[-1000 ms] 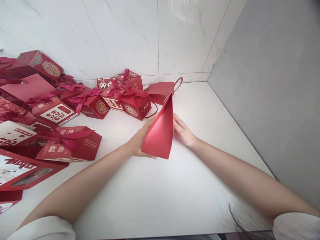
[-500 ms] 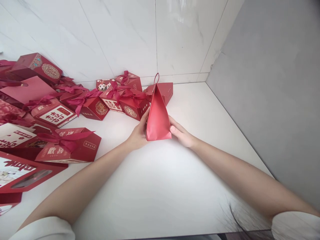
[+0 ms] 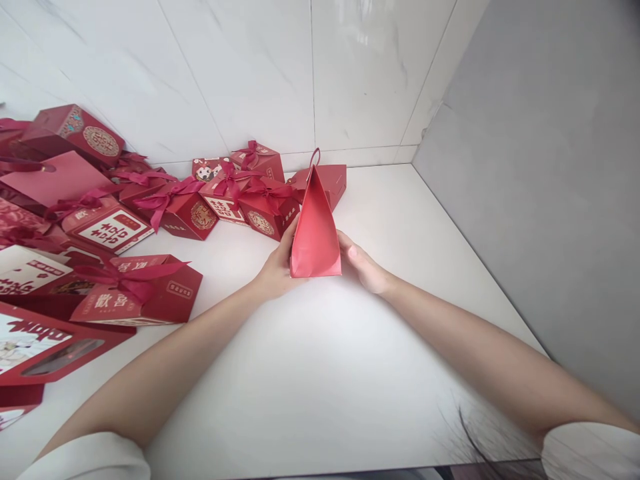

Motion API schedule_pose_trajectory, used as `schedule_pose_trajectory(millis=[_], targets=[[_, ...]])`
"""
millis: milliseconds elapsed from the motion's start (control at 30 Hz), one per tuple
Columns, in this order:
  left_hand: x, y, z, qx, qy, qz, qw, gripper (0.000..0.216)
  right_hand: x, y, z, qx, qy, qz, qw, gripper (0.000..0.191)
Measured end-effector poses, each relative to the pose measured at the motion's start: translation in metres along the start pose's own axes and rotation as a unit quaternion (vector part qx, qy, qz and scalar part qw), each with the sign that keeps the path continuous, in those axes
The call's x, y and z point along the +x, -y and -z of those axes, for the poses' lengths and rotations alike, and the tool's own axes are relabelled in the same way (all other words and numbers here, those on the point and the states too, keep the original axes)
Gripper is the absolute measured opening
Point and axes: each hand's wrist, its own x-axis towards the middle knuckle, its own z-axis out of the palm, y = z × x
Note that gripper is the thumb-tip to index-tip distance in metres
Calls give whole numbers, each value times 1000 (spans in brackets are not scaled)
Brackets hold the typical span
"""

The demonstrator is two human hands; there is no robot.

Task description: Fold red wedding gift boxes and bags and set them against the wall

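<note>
A red paper gift box [image 3: 317,243] with a narrow folded top and a small ribbon loop stands side-on in the middle of the white table. My left hand [image 3: 278,267] wraps round its left face, with the fingers partly hidden behind it. At its right face is my right hand [image 3: 364,265], fingers stretched along the side and thumb lifted off the front edge. Just behind the box lies another red box [image 3: 336,181], partly covered by it.
Several red gift boxes with ribbon bows crowd the left, among them a bowed box [image 3: 165,297] near my left forearm and a windowed box [image 3: 55,353]. White tiles [image 3: 260,73] rise behind the table [image 3: 320,387]; a grey panel [image 3: 545,167] borders its right.
The box has shifted slightly left and away from me. My right thumb has come off its front edge. My left hand stays around the left side.
</note>
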Motion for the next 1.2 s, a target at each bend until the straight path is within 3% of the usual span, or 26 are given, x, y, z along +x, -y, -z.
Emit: schedule_pose_trajectory(millis=[167,300,567,800,1200], targets=[[-2,-10,-2,-29,-6,29,999,110,-1,9,-4,-17,25,0,1000,70],[-1,-5,-1,-19,0,30,999,95,1,11,-5,-13,22,-14,1000,70],[1,6,3,11,2,5,1000,114,2,2,-2,-5,0,-20,1000,67],[3,7,4,24,19,-30,999,115,4,-2,0,19,-4,-26,999,64],[2,11,4,35,-6,-28,999,107,4,-1,0,-26,-25,-39,999,69]])
